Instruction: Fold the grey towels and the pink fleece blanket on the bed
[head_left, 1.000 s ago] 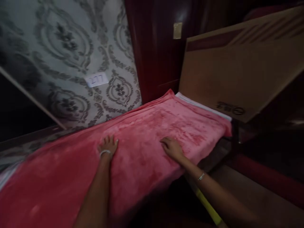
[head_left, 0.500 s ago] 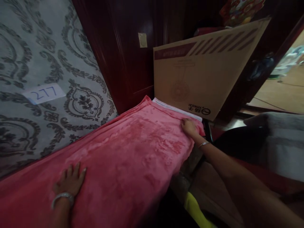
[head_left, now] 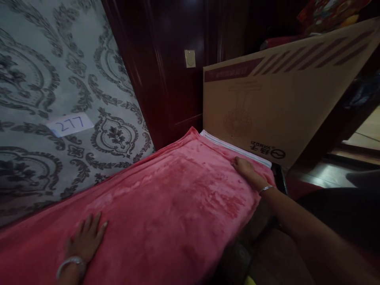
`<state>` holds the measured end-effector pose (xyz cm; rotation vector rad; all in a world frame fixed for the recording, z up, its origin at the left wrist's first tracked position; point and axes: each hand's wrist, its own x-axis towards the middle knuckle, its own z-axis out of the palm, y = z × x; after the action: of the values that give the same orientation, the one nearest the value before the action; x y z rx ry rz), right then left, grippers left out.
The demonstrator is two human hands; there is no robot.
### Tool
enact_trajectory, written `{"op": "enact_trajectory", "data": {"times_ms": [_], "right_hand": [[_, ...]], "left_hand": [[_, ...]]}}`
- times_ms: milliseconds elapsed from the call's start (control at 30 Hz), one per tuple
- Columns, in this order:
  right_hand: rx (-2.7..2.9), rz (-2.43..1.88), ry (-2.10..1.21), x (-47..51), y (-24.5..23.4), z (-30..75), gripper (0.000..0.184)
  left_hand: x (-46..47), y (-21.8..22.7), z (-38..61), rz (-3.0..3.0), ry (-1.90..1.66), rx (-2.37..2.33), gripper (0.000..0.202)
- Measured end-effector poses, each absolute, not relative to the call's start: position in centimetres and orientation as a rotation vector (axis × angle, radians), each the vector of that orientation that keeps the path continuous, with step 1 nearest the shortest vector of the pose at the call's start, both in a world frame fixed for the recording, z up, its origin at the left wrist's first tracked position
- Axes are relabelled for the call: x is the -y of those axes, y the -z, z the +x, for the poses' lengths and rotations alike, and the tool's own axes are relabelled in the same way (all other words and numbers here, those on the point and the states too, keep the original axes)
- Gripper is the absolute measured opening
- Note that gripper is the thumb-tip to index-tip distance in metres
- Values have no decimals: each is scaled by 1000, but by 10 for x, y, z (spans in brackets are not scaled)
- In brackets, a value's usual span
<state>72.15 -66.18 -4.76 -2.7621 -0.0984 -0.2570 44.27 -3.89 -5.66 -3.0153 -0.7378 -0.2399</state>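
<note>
On the far left is a wall [head_left: 44,71] with grey swirls. A small tag [head_left: 70,124] on it reads 277.

Below it, my left hand [head_left: 86,239] lies flat on the blanket [head_left: 166,206]. My fingers are spread and I am not gripping anything. A bangle [head_left: 71,264] sits on that wrist.

The pink blanket lies spread on a long, narrow bed, close along the wall. Its long way runs from the low left, near me, up to the right. Its short far end points at the box [head_left: 282,103].

In the middle the blanket looks mostly flat, with a few soft bumps. Behind it stands a dark door [head_left: 172,79].

On the right, my right hand [head_left: 246,169] rests flat on the far end of the blanket. It is open too, pressing down and not pinching. My two hands are well apart, one near each end.

Just past my right hand a strip of white sheet [head_left: 237,147] peeks out, right by the box.

I think the spreading is almost done. The right edge hangs a little loose over the side, so that part and the far corner may need more smoothing.
</note>
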Motion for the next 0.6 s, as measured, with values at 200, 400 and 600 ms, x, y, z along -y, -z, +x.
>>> {"op": "enact_trajectory", "data": {"times_ms": [200, 400, 600], "right_hand": [[-219, -2759, 326, 671, 4, 741, 36], [-227, -2800, 168, 683, 17, 744, 34], [-192, -2805, 129, 697, 59, 752, 32]], "left_hand": [[47, 51, 454, -3015, 137, 843, 69], [92, 44, 467, -3078, 45, 641, 65], [99, 53, 460, -3080, 161, 651, 65]]}}
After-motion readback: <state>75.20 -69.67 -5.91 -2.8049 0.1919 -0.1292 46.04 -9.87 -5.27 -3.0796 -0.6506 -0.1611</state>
